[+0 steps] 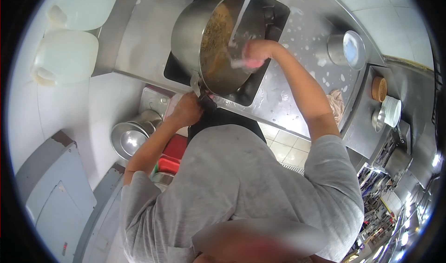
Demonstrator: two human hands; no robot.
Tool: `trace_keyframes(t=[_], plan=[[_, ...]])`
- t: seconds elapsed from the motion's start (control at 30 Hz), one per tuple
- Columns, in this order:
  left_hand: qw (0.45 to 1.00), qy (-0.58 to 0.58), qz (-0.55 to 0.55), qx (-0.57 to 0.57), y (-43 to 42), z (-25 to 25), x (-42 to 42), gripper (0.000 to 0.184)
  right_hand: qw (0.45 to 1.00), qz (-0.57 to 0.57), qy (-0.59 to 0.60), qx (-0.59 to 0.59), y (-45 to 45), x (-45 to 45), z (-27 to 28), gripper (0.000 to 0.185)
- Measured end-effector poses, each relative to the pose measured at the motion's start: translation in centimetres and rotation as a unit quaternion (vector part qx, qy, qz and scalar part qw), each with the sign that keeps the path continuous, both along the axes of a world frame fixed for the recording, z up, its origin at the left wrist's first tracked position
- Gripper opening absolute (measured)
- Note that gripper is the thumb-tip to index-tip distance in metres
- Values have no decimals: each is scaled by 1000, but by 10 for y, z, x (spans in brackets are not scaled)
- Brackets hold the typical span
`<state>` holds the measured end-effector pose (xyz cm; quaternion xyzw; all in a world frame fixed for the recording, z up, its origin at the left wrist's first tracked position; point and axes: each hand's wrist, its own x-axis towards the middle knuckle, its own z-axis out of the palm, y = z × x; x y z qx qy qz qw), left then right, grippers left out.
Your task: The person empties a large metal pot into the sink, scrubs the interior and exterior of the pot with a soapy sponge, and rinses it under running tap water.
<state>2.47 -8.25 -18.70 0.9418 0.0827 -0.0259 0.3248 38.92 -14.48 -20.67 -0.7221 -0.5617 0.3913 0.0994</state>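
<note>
A large steel pot (186, 35) lies tilted over the dark sink basin (277, 31), its mouth turned to the right. Brownish residue coats the inside wall. My left hand (188, 109) is closed at the handle (196, 83) on the pot's near side, where something dark sits by the fingers. In front of the pot's mouth, my right hand (258, 51) is curled, blurred by motion, with a pinkish patch at its fingers that I cannot make out. A pale tap spout or water stream (241, 14) comes down beside it, and water splashes there.
Wet steel counter (297, 58) runs right, holding a small pot with suds (350, 49) and a crumpled cloth (335, 106). Stacked white plates (392, 110) stand farther right. White jugs (69, 54) are at left; steel bowls (127, 140) and a red container (174, 151) sit below.
</note>
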Motion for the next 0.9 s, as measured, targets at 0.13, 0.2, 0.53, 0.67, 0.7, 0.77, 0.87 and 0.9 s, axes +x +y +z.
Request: trace_keyframes(t=[0.13, 0.2, 0.53, 0.67, 0.7, 0.77, 0.87, 0.9], plan=[[979, 202, 21, -3, 42, 14, -5, 25, 894, -327, 293, 86, 22, 6, 53, 24], [980, 78, 152, -105, 77, 32, -7, 26, 756, -357, 483, 260, 51, 18, 62, 29], [982, -36, 172, 69, 132, 22, 182, 79, 642, -323, 691, 82, 86, 40, 71, 35], [976, 28, 187, 107, 139, 6, 230, 76, 568, -487, 626, 219, 89, 54, 58, 25], [977, 32, 184, 105, 142, 2, 237, 74, 624, -361, 667, 188, 81, 56, 60, 28], [980, 16, 178, 91, 146, 0, 245, 68, 674, -378, 618, 147, 74, 51, 67, 31], [978, -12, 187, -87, 158, 11, 247, 55, 620, -460, 611, 173, 76, 52, 58, 33], [949, -3, 204, -239, 166, 21, 243, 50, 609, -441, 633, 181, 74, 52, 59, 33]])
